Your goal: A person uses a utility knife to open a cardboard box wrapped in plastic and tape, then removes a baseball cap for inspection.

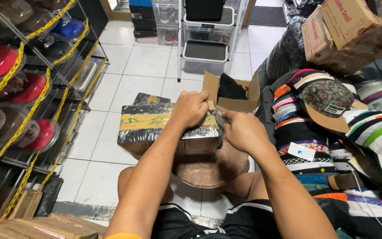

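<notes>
- White floor tiles (pixel 142 62) fill a cramped shop room, seen from above by a seated person whose bare knees show at the bottom edge.
- At the centre, a parcel (pixel 155 128) wrapped in shiny dark plastic and banded with yellow tape (pixel 144 121) rests on a round brown stool (pixel 213 166) between the knees, which lifts it within easy reach.
- Left hand (pixel 192 108) is curled closed over the parcel's top edge at its far right corner, pressing down, seemingly to steady it.
- Right hand (pixel 244 131) is closed around a small grey tool (pixel 219 117), possibly a cutter, whose tip meets the tape just beside the left hand.
- Beyond the parcel, an open cardboard box (pixel 239 95) with dark cloth inside sits on the floor.
- Along the right edge, stacked caps (pixel 328 99) in many colours lean in piles.
- Along the left edge, a metal rack (pixel 36 88) strung with yellow chain holds caps in clear domes.
- At the far end stands a white step stool (pixel 205 44).
</notes>
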